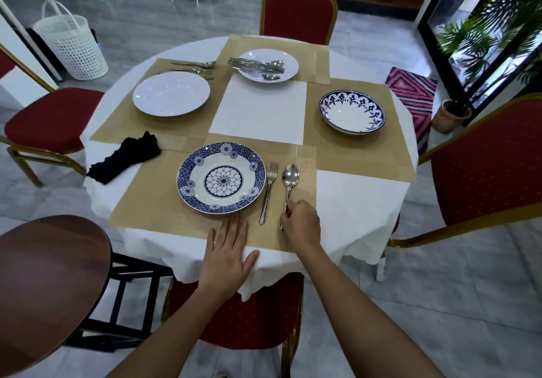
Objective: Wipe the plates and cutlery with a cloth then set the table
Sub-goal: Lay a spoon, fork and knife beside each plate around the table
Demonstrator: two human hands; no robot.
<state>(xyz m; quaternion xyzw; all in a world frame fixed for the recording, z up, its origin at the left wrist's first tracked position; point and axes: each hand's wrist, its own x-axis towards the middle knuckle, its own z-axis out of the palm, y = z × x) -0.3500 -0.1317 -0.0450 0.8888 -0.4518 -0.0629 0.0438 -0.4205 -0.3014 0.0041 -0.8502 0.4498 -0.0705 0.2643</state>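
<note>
A blue-patterned plate [221, 177] sits on the near gold placemat [146, 210]. Right of it lie a fork [269, 191] and a spoon [289, 181]. My right hand [300, 221] pinches the spoon's handle, with the spoon lying on the mat. My left hand [227, 253] rests flat, fingers straight, on the mat's near edge below the plate. A black cloth [126, 157] lies crumpled at the left. A plain white plate [171, 93] sits far left with cutlery [192, 68] beyond it. Another white plate [268, 65] at the back holds several pieces of cutlery. A blue-rimmed bowl [352, 112] stands at the right.
The round table wears a white tablecloth [258, 110]. Red chairs stand at the back [297, 10], right [484, 160], left [47, 119] and under the near edge [249, 313]. A brown round side table [44, 283] sits near left. A white basket [73, 43] stands on the floor.
</note>
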